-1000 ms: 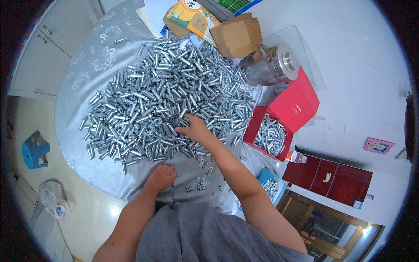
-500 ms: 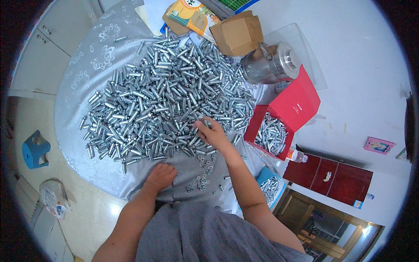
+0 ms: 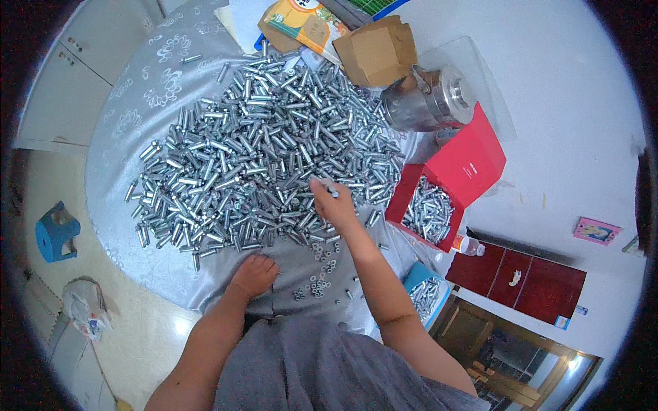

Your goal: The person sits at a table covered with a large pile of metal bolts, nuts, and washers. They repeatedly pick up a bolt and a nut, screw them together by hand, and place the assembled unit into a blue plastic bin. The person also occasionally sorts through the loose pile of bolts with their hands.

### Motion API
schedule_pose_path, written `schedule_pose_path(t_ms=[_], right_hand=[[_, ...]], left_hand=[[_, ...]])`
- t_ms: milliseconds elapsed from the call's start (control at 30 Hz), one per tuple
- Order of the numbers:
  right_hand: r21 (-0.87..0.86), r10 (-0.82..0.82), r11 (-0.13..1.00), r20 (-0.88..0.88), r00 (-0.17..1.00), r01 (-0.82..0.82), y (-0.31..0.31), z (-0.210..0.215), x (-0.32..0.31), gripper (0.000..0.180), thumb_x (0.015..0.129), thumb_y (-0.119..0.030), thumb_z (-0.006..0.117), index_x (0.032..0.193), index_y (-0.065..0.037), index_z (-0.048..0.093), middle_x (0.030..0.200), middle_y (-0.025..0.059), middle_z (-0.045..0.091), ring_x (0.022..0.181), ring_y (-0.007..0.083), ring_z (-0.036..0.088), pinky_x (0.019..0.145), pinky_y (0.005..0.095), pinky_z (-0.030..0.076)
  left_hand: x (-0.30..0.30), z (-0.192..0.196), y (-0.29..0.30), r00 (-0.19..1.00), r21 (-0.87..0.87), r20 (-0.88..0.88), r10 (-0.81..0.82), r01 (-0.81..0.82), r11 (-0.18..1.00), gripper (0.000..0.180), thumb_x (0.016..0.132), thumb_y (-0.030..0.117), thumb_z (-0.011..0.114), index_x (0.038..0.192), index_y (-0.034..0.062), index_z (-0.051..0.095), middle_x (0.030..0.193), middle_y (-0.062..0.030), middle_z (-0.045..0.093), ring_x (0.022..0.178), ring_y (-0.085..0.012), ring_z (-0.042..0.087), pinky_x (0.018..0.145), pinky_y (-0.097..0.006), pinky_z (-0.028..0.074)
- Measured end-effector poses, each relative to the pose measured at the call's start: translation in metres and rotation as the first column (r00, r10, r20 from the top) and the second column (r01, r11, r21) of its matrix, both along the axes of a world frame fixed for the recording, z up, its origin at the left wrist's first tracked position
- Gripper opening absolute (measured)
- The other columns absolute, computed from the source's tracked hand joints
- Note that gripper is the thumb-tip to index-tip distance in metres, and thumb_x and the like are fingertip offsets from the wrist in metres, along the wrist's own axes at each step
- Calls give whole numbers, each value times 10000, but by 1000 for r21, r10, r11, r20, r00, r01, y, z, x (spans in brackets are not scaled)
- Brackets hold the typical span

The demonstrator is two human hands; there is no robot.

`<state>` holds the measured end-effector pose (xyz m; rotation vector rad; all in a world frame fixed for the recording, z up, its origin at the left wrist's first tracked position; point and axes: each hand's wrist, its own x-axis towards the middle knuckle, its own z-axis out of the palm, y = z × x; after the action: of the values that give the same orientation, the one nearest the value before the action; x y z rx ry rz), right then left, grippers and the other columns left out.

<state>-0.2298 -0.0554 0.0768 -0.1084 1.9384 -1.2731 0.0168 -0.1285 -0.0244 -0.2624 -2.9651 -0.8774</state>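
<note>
A big heap of silver metal bolts covers a round table under a grey patterned cloth. My right hand is at the heap's near right edge and pinches one bolt between its fingertips. My left hand rests closed on the cloth at the table's near edge, and I cannot see anything in it. A small scatter of metal nuts lies on the cloth between my two forearms.
A red open box holding more bolts stands right of the heap. Behind it are a steel pot, a brown cardboard box and a printed packet. A blue stool stands on the floor at left.
My right hand has slid to the right along the heap's near edge and lifted a bolt in its fingertips. My left hand has stayed in place.
</note>
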Motion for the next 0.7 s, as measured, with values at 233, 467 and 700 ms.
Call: schedule_pose_path(t_ms=[233, 467, 700], right_hand=[[622, 803, 591, -513, 303, -514, -18, -8, -20, 158, 737, -213, 584, 845, -128, 661, 712, 119, 629, 681, 280, 625, 586, 402, 487], [765, 905, 271, -408, -116, -584, -39, -29, -23, 81, 701, -137, 568, 708, -90, 634, 651, 107, 624, 621, 283, 630, 484, 406, 480], [773, 950, 167, -292, -109, -612, -46, -32, -17, 88, 702, -121, 557, 666, -88, 630, 688, 106, 642, 630, 271, 638, 523, 398, 499]], left_hand=[[0, -1, 0, 1000, 2, 22, -19, 19, 1000, 104, 715, 166, 508, 802, 113, 531, 836, -48, 531, 830, -220, 513, 754, -366, 399], [0, -1, 1, 998, -21, 63, -31, 33, 999, 93, 725, 165, 493, 798, 115, 524, 843, -36, 528, 836, -204, 505, 760, -332, 389], [0, -2, 2, 999, -21, -44, 3, -4, 1000, 89, 718, 175, 505, 786, 123, 528, 816, -31, 528, 809, -198, 512, 753, -336, 397]])
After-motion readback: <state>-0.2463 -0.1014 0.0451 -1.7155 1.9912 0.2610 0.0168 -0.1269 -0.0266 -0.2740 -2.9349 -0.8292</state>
